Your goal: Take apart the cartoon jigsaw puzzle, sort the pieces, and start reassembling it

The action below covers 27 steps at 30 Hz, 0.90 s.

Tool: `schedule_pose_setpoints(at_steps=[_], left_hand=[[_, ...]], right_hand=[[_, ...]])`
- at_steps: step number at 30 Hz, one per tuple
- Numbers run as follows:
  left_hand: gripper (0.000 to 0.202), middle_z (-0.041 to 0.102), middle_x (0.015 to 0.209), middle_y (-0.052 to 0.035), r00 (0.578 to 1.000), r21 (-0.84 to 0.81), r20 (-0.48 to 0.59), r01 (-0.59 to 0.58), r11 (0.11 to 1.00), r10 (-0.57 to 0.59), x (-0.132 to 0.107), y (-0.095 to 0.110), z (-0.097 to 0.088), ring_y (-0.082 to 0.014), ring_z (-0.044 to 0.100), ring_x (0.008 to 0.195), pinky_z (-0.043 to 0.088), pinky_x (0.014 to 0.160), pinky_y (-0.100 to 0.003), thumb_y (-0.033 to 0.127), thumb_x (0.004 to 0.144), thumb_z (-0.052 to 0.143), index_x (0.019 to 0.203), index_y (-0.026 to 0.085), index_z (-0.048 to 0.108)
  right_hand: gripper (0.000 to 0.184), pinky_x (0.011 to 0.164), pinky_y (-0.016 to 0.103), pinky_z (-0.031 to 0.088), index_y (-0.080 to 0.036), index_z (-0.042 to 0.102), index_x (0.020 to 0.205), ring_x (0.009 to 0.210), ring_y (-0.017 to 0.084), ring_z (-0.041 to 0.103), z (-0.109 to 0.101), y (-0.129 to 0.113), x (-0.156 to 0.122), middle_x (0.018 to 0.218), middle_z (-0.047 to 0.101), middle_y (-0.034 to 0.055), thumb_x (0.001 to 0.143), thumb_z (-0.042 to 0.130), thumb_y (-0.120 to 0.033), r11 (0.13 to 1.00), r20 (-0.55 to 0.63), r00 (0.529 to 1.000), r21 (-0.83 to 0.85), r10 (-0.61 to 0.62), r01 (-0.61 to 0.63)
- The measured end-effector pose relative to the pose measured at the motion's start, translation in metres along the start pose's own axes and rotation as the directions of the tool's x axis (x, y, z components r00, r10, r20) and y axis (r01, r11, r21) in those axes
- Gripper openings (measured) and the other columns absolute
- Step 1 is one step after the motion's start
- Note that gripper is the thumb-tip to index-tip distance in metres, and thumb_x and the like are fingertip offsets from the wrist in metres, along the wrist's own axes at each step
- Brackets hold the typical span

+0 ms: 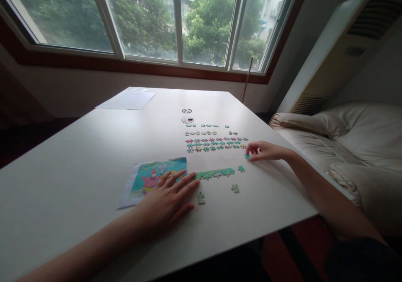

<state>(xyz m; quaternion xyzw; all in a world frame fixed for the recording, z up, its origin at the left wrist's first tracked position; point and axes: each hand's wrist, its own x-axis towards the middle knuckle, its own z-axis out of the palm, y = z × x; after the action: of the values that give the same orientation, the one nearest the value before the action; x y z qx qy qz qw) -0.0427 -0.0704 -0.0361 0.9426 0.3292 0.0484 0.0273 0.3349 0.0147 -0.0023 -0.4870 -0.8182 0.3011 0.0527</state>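
Note:
My left hand (172, 190) lies flat with fingers spread, over the right part of a cartoon picture sheet (141, 183). Its fingertips reach the left end of a joined strip of puzzle pieces (216, 173). At the right, my right hand (262, 151) pinches a small green puzzle piece (247, 156) at the table surface. A loose teal puzzle piece (241, 169) sits just right of the strip. Two paler puzzle pieces lie nearer me, one edge piece (201, 198) by my left thumb and another piece (235, 188) farther right.
Beyond the strip, several rows of loose puzzle pieces (213, 143) lie on the white table (78, 169). Two round fittings (187, 120) are set behind them. Paper (127, 100) rests at the far left. A cream sofa (361, 135) stands to the right, below an air conditioner (339, 43).

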Motion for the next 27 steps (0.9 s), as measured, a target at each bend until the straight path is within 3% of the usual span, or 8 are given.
schedule_pose_setpoints(at_steps=[6,11,16,19,23,27], left_hand=[[0.048,0.029,0.139,-0.0038,1.000,-0.005,0.012,0.007,1.000,-0.007,0.000,0.001,-0.002,-0.0314,0.027,0.123,0.022,0.098,-0.052,0.045,0.089,0.029,0.133,0.028,0.027],[0.048,0.029,0.138,-0.0035,1.000,-0.007,0.022,0.007,1.000,-0.007,-0.001,0.000,-0.002,-0.0313,0.028,0.122,0.023,0.097,-0.052,0.045,0.088,0.028,0.133,0.028,0.027],[0.048,0.030,0.138,-0.0036,1.000,-0.009,0.013,0.005,1.000,-0.005,-0.001,0.000,-0.003,-0.0312,0.028,0.123,0.023,0.098,-0.052,0.045,0.089,0.029,0.133,0.028,0.027],[0.048,0.029,0.138,-0.0035,1.000,-0.011,0.011,0.000,1.000,0.000,0.000,0.001,-0.004,-0.0312,0.028,0.123,0.023,0.098,-0.053,0.044,0.089,0.029,0.134,0.028,0.027],[0.047,0.029,0.138,-0.0033,1.000,-0.011,0.021,-0.001,1.000,0.001,0.001,0.001,-0.005,-0.0316,0.027,0.123,0.023,0.097,-0.053,0.044,0.089,0.028,0.133,0.028,0.027],[0.048,0.029,0.138,-0.0034,1.000,-0.012,0.014,-0.004,1.000,0.004,0.000,0.000,-0.005,-0.0317,0.028,0.123,0.024,0.097,-0.053,0.044,0.089,0.029,0.134,0.028,0.027]], right_hand=[[0.040,0.059,0.022,0.036,-0.013,0.057,0.095,0.063,0.011,0.044,0.000,0.008,0.002,0.069,0.049,-0.0002,0.068,0.060,-0.042,0.998,0.051,0.999,0.068,0.016,-0.019],[0.038,0.062,0.023,0.039,-0.013,0.058,0.096,0.068,0.012,0.048,-0.014,0.015,0.015,0.078,0.056,0.0034,0.070,0.058,-0.041,0.999,-0.006,1.000,0.020,-0.028,0.028],[0.023,0.064,0.023,0.042,-0.014,0.061,0.091,0.069,0.013,0.054,-0.037,0.034,0.059,0.080,0.061,0.0046,0.071,0.055,-0.024,0.990,-0.144,0.988,-0.125,0.048,-0.066],[0.026,0.067,0.022,0.042,-0.016,0.062,0.094,0.075,0.013,0.055,-0.044,0.042,0.092,0.091,0.062,0.0052,0.071,0.052,-0.012,0.981,-0.228,0.972,-0.167,0.063,-0.103],[0.035,0.074,0.023,0.041,-0.019,0.062,0.101,0.084,0.014,0.055,-0.041,0.045,0.126,0.103,0.060,0.0047,0.072,0.047,-0.004,0.971,-0.300,0.952,-0.204,0.059,-0.124],[0.035,0.077,0.022,0.040,-0.020,0.061,0.103,0.090,0.015,0.054,-0.033,0.045,0.146,0.108,0.058,0.0041,0.075,0.046,-0.005,0.968,-0.328,0.944,-0.224,0.037,-0.116]])
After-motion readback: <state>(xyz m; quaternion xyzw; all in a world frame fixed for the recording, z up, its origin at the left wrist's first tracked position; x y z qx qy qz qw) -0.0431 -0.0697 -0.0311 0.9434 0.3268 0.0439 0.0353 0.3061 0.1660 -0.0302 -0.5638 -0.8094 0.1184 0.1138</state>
